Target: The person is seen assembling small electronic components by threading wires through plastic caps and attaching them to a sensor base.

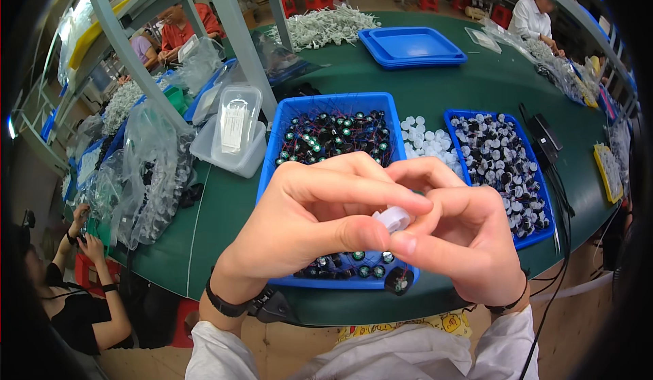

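Observation:
A small white translucent plastic cap (392,219) is pinched between the fingertips of both hands. My left hand (306,210) grips it from the left with thumb and forefinger. My right hand (469,237) closes at the cap's right edge, its curled fingers partly hiding what is between them. Just below the right thumb hangs a black round component (399,280); what holds it up is hidden. Under both hands stands a blue tray (326,98) of black round parts with green faces and thin red and dark wires.
White caps (430,142) lie heaped between that tray and another blue tray (469,113) of black-and-white parts. Black cables (559,190) run along its right side. Clear plastic containers (238,150), a grey post (243,40) and bagged parts (146,183) stand left. Stacked blue trays (413,45) lie farther back; co-workers sit around.

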A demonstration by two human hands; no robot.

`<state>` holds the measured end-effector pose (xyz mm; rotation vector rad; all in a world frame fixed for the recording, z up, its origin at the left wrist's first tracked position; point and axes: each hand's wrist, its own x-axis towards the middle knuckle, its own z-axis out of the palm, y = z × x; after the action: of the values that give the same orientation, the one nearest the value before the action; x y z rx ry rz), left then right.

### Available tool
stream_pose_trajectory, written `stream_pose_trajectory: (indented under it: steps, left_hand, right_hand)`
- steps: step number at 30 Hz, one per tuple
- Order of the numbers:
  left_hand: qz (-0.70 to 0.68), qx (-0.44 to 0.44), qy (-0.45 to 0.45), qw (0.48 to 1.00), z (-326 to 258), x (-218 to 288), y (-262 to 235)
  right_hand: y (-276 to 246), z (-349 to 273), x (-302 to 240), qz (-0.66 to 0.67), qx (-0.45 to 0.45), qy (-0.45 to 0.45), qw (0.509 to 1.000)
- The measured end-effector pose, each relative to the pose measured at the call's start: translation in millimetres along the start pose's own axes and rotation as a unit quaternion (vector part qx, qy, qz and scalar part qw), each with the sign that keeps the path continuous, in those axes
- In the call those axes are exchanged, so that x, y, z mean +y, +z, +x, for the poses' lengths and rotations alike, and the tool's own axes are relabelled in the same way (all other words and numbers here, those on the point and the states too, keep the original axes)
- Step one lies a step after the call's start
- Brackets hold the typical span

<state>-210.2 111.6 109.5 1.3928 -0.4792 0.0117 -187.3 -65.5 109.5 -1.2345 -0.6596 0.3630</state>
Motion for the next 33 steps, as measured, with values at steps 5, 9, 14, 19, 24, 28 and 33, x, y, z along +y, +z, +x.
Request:
stream_pose_trajectory:
  steps: [5, 9, 14, 19, 24, 28, 33]
  left_hand:
    - [-0.012, 0.004, 0.004, 1.000, -1.5, 0.1, 2.6]
    - [0.010, 0.005, -0.017, 1.000, 0.4, -0.3, 2.3]
    - [0.007, 0.009, -0.010, 1.000, 0.0, -0.4, 5.0]
    - [0.002, 0.016, -0.003, 1.000, -0.3, -0.5, 5.7]
    - [0.018, 0.023, -0.007, 1.000, -0.6, -1.4, 5.7]
    - [0.015, 0.025, -0.015, 0.999, -1.4, 2.7, 8.2]
    - [0.025, 0.041, -0.005, 0.999, -2.5, 4.7, 8.1]
  right_hand:
    - [-1.3, -0.5, 0.1, -0.015, -0.014, -0.015, 1.000]
    - [-3.3, -0.2, -0.4, -0.026, -0.015, -0.012, 0.999]
    - [-5.2, 0.3, 0.7, 0.001, -0.022, -0.006, 1.000]
    - [-5.1, 0.3, 2.7, 0.025, -0.024, 0.001, 0.999]
    - [-4.8, 0.5, -0.7, 0.033, -0.018, 0.052, 0.998]
    - [-5.5, -0.6, 1.5, 0.022, -0.020, 0.023, 0.999]
    - [-4.9, 0.2, -1.2, -0.001, -0.022, 0.025, 0.999]
